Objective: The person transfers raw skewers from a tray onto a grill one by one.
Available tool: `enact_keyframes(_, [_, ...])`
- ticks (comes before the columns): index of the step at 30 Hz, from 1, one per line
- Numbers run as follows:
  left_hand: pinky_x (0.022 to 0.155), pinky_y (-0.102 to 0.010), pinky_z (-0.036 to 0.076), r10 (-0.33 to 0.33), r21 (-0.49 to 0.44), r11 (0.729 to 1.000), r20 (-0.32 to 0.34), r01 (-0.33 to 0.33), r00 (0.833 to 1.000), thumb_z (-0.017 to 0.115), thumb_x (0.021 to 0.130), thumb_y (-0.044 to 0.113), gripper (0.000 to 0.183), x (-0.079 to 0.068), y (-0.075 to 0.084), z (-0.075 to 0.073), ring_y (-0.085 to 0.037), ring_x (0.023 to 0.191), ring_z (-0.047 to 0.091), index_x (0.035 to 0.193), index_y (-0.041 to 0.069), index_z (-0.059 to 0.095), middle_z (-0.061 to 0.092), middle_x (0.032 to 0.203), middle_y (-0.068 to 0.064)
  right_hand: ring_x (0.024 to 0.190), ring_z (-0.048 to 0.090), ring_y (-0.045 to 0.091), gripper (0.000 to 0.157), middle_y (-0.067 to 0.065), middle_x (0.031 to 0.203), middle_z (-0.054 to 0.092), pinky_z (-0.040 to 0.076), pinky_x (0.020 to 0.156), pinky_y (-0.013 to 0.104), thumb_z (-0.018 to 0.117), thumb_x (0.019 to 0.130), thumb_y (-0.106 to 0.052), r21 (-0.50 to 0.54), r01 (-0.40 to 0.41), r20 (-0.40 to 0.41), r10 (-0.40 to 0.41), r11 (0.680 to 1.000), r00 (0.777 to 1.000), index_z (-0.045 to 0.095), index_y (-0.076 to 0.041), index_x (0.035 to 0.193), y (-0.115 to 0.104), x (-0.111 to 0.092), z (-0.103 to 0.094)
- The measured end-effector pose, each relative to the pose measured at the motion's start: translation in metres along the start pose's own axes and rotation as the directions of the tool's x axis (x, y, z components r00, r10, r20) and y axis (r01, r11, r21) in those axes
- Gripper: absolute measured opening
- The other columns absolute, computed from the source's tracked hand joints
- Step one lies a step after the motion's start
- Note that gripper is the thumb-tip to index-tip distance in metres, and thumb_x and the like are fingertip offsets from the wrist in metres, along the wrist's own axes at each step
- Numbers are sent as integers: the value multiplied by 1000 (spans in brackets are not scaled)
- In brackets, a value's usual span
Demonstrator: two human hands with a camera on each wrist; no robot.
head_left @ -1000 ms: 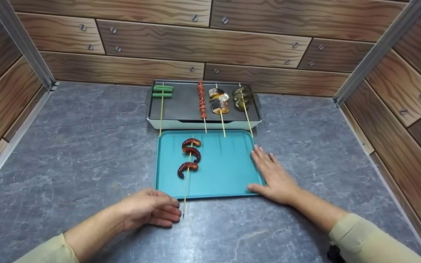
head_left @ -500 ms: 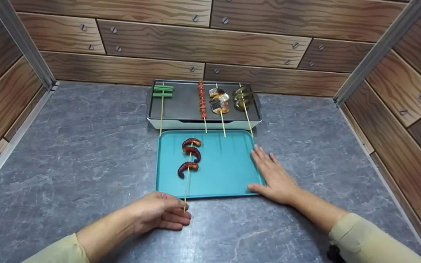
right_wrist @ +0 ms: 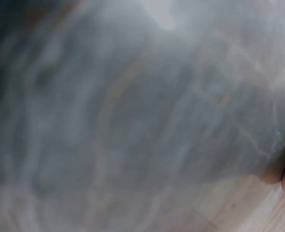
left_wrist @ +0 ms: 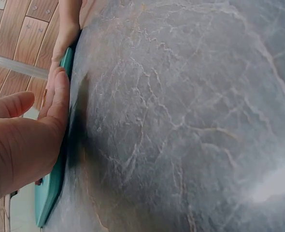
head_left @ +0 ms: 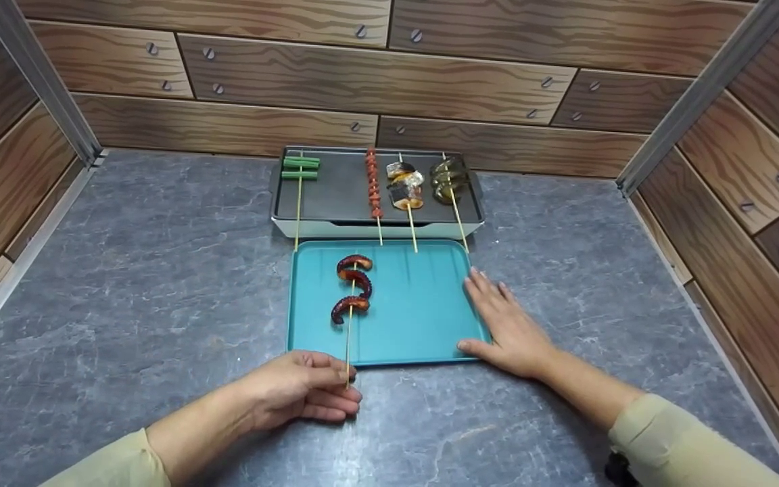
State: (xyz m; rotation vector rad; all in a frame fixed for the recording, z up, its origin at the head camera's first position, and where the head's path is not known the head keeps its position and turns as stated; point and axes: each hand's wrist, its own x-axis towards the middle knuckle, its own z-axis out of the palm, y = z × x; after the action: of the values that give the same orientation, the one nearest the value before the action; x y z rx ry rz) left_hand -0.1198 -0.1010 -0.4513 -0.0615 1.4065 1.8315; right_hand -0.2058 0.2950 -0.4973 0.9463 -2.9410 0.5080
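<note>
My left hand pinches the lower end of a skewer's stick at the front edge of a teal tray. That octopus tentacle skewer, with dark red curled pieces, lies over the tray's left half; whether it touches the tray I cannot tell. My right hand rests along the tray's right edge, fingers fairly straight and thumb on the rim. In the left wrist view the left hand is beside the tray's edge, with its pinch hidden. Only a sliver of skin shows in the right wrist view.
Behind the tray stands a grill bearing a green vegetable skewer, a thin red skewer, a silvery fish-like skewer and a dark green skewer. Their sticks reach past its front. Wood-patterned walls surround the grey marbled tabletop.
My left hand has moved right to the stick's end and taken hold of it. The octopus skewer has shifted slightly and stands straighter. My right hand has stayed in place.
</note>
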Motion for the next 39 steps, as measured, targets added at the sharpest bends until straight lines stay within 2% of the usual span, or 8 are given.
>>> enact_keyframes(8, [84,-37,65,32,-6,999,-13,-32,999,65,103,4,46,-2,4,1,-23,90,79,146,-8,51,79,101,-18,162,10,34,105,18,177,7,8,130,60,68,98,-57,12,20,-14,-20,1000,1000,17,2,168,1,0,1])
enact_keyframes(24, [82,-34,65,42,23,999,-10,-41,999,64,103,1,50,-7,8,-1,-21,88,79,150,-9,49,79,100,-18,162,11,35,106,18,177,7,7,130,59,67,97,-58,6,11,-6,-10,1000,1000,17,2,168,1,0,1])
enact_keyframes(39, [81,-32,65,82,52,995,-1,-82,997,64,104,1,56,-14,10,-1,-22,90,79,156,-6,46,79,102,-20,163,10,34,105,17,177,7,8,130,60,68,97,-57,17,-8,8,8,1000,1000,16,2,168,-1,1,-1])
